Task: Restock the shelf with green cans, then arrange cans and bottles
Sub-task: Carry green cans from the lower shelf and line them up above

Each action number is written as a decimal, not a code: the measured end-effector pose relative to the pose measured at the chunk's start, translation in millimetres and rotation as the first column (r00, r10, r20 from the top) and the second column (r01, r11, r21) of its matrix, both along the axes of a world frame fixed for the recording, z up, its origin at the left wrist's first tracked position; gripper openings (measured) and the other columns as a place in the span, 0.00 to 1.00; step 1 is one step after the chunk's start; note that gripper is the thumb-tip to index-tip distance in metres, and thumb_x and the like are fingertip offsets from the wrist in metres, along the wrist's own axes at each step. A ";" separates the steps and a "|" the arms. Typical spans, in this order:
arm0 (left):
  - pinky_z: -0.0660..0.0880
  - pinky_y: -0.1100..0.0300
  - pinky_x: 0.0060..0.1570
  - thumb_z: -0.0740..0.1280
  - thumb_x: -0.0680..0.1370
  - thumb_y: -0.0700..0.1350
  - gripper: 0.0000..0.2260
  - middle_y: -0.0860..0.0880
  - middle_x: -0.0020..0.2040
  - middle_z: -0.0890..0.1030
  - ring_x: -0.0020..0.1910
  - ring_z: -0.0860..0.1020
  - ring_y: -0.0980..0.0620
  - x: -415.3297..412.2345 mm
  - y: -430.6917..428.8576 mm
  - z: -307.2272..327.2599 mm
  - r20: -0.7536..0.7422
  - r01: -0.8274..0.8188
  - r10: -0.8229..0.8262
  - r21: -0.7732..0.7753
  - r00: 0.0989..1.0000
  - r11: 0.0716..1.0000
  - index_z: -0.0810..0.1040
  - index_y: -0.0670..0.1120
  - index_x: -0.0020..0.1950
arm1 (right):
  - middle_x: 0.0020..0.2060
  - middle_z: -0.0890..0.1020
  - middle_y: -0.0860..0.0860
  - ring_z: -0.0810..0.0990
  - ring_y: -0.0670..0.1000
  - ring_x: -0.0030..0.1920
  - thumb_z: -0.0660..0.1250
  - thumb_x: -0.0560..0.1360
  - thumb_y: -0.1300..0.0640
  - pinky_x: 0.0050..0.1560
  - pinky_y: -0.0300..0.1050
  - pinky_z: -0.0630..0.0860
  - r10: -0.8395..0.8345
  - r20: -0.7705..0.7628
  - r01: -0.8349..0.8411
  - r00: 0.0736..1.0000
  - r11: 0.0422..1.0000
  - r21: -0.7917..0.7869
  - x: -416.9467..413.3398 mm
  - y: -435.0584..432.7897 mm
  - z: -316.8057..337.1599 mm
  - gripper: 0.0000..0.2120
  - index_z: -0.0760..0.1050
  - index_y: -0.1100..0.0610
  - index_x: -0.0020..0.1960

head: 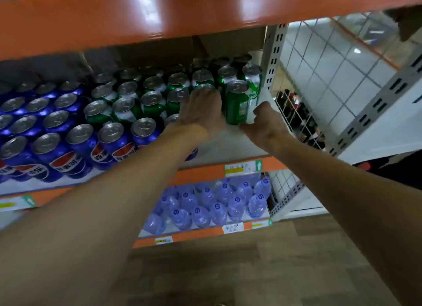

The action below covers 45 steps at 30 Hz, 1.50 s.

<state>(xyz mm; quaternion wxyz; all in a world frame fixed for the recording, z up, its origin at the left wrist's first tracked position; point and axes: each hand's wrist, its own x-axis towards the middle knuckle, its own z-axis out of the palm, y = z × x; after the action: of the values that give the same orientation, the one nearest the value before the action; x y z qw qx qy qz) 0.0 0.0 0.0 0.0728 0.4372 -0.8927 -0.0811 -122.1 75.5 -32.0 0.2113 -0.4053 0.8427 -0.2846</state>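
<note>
mostly stocked. left hand [201, 111] flat on green cans [153, 100] at 12 o'clock; right hand [260, 122] grips front can [236, 104]. front gap, bottles [212, 205] at 6 o'clock to do.

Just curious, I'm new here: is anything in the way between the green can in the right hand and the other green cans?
Nothing visible. The green can, gripped by the right hand, stands directly in front of the other green cans.
</note>
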 end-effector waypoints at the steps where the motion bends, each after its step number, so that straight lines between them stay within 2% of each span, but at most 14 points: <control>1: 0.68 0.44 0.66 0.67 0.78 0.43 0.20 0.42 0.70 0.70 0.69 0.68 0.41 -0.8 -7.2 0.6 0.013 -0.011 0.011 -0.009 1.000 1.000 0.70 0.42 0.69 | 0.62 0.75 0.60 0.74 0.61 0.62 0.71 0.74 0.51 0.62 0.53 0.73 0.011 -0.001 -0.011 1.000 1.000 -0.008 -2.4 -6.1 -1.5 0.27 0.66 0.62 0.66; 6: 0.64 0.45 0.68 0.70 0.76 0.46 0.29 0.40 0.71 0.66 0.70 0.66 0.39 -3.8 -49.6 -10.6 0.055 -0.148 0.149 -0.032 0.987 0.989 0.62 0.41 0.73 | 0.64 0.73 0.61 0.72 0.62 0.64 0.75 0.71 0.53 0.64 0.56 0.72 -0.018 -0.021 0.016 1.000 0.998 -0.064 -17.1 -49.7 -13.1 0.33 0.63 0.63 0.68; 10: 0.65 0.43 0.69 0.74 0.73 0.51 0.37 0.40 0.70 0.69 0.69 0.68 0.40 -5.4 -73.9 -17.8 0.061 -0.113 0.110 0.047 0.992 0.992 0.60 0.43 0.75 | 0.65 0.73 0.59 0.72 0.62 0.65 0.76 0.68 0.55 0.64 0.58 0.72 -0.007 -0.007 0.006 1.000 0.995 -0.100 -26.7 -79.9 -14.8 0.36 0.63 0.61 0.69; 14: 0.68 0.46 0.66 0.77 0.69 0.56 0.40 0.43 0.69 0.73 0.67 0.72 0.42 -7.5 -82.7 -22.9 0.010 -0.066 0.065 0.057 0.998 0.996 0.63 0.44 0.74 | 0.64 0.74 0.57 0.73 0.59 0.65 0.77 0.69 0.54 0.63 0.52 0.72 0.031 0.020 -0.028 0.999 0.991 -0.129 -27.7 -91.4 -22.3 0.33 0.64 0.59 0.67; 19: 0.67 0.46 0.66 0.77 0.68 0.55 0.39 0.43 0.67 0.75 0.65 0.74 0.40 -7.5 -83.1 -22.9 0.056 -0.055 0.055 0.001 0.997 0.998 0.63 0.44 0.72 | 0.63 0.76 0.56 0.75 0.59 0.62 0.77 0.69 0.54 0.60 0.53 0.74 0.043 0.014 -0.039 0.999 0.980 -0.197 -27.7 -83.5 -27.6 0.31 0.66 0.57 0.65; 22: 0.69 0.48 0.62 0.77 0.68 0.55 0.36 0.44 0.64 0.76 0.62 0.75 0.41 -9.2 -79.3 -22.6 0.025 -0.009 0.009 -0.036 1.000 0.999 0.67 0.44 0.70 | 0.60 0.78 0.54 0.77 0.59 0.59 0.77 0.68 0.53 0.60 0.56 0.75 0.026 0.031 -0.019 0.999 0.979 -0.202 -26.8 -76.6 -24.5 0.29 0.68 0.56 0.64; 26: 0.74 0.49 0.54 0.77 0.68 0.51 0.25 0.45 0.57 0.78 0.54 0.77 0.43 -13.8 -64.5 -8.5 -0.104 0.015 -0.017 -0.027 0.994 1.000 0.75 0.44 0.60 | 0.56 0.80 0.52 0.79 0.57 0.55 0.78 0.66 0.52 0.56 0.53 0.77 -0.011 0.068 0.026 0.998 0.972 -0.231 -24.7 -57.1 -11.1 0.27 0.71 0.55 0.60; 30: 0.75 0.49 0.54 0.76 0.70 0.47 0.25 0.45 0.61 0.75 0.55 0.76 0.44 0.2 -28.4 20.2 -0.243 -0.011 0.030 0.077 0.970 0.997 0.72 0.44 0.64 | 0.54 0.79 0.49 0.77 0.51 0.51 0.78 0.67 0.51 0.50 0.46 0.75 -0.044 0.065 0.058 0.997 0.971 -0.232 -19.6 -16.6 24.2 0.28 0.70 0.55 0.62; 33: 0.75 0.50 0.56 0.76 0.70 0.47 0.28 0.45 0.65 0.73 0.59 0.76 0.43 26.7 24.0 46.8 -0.248 -0.066 0.112 0.185 0.962 0.980 0.70 0.46 0.68 | 0.54 0.81 0.50 0.80 0.53 0.52 0.78 0.67 0.48 0.51 0.47 0.77 -0.054 0.022 0.057 0.998 0.978 -0.201 -6.6 33.6 65.4 0.29 0.71 0.54 0.62; 37: 0.75 0.52 0.51 0.77 0.68 0.46 0.25 0.49 0.57 0.73 0.54 0.77 0.45 92.1 117.1 102.3 -0.278 -0.103 0.209 0.351 0.937 0.930 0.74 0.49 0.62 | 0.53 0.81 0.54 0.81 0.57 0.50 0.77 0.67 0.50 0.50 0.53 0.79 0.000 -0.010 -0.001 1.000 0.995 -0.100 36.7 121.0 132.5 0.26 0.71 0.54 0.60; 39: 0.74 0.53 0.50 0.76 0.67 0.46 0.24 0.50 0.55 0.72 0.53 0.76 0.47 138.7 165.1 139.2 -0.263 -0.145 0.286 0.449 0.921 0.882 0.73 0.50 0.60 | 0.48 0.82 0.54 0.82 0.57 0.46 0.76 0.67 0.51 0.46 0.53 0.79 0.054 0.003 -0.053 0.999 0.995 -0.086 72.9 163.4 174.9 0.20 0.72 0.53 0.54; 41: 0.75 0.50 0.53 0.74 0.64 0.50 0.25 0.52 0.55 0.74 0.55 0.76 0.48 192.7 205.0 176.2 -0.248 -0.205 0.372 0.512 0.894 0.834 0.73 0.53 0.59 | 0.38 0.82 0.54 0.81 0.57 0.40 0.76 0.66 0.57 0.37 0.50 0.76 0.104 0.036 -0.100 0.994 0.989 -0.105 116.4 194.1 218.2 0.13 0.73 0.53 0.42; 43: 0.74 0.51 0.56 0.72 0.62 0.52 0.27 0.53 0.55 0.75 0.56 0.76 0.49 250.5 233.4 214.1 -0.225 -0.289 0.468 0.543 0.855 0.788 0.73 0.55 0.61 | 0.32 0.80 0.53 0.79 0.57 0.36 0.77 0.66 0.60 0.34 0.48 0.69 0.140 0.097 -0.132 0.985 0.987 -0.089 166.2 208.9 261.7 0.14 0.70 0.52 0.36; 45: 0.73 0.54 0.58 0.74 0.65 0.51 0.27 0.50 0.58 0.75 0.59 0.75 0.49 306.3 253.0 259.8 -0.195 -0.367 0.533 0.533 0.823 0.762 0.73 0.51 0.64 | 0.34 0.79 0.49 0.79 0.56 0.39 0.77 0.66 0.58 0.38 0.45 0.68 0.239 0.122 -0.233 0.963 0.970 -0.063 220.4 210.2 299.9 0.16 0.69 0.49 0.37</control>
<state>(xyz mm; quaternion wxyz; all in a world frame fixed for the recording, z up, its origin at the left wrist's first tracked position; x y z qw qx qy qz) 306.3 253.0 259.8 0.1319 0.6253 -0.6853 -0.3492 98.4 285.7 267.9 0.2878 -0.4885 0.7659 -0.3032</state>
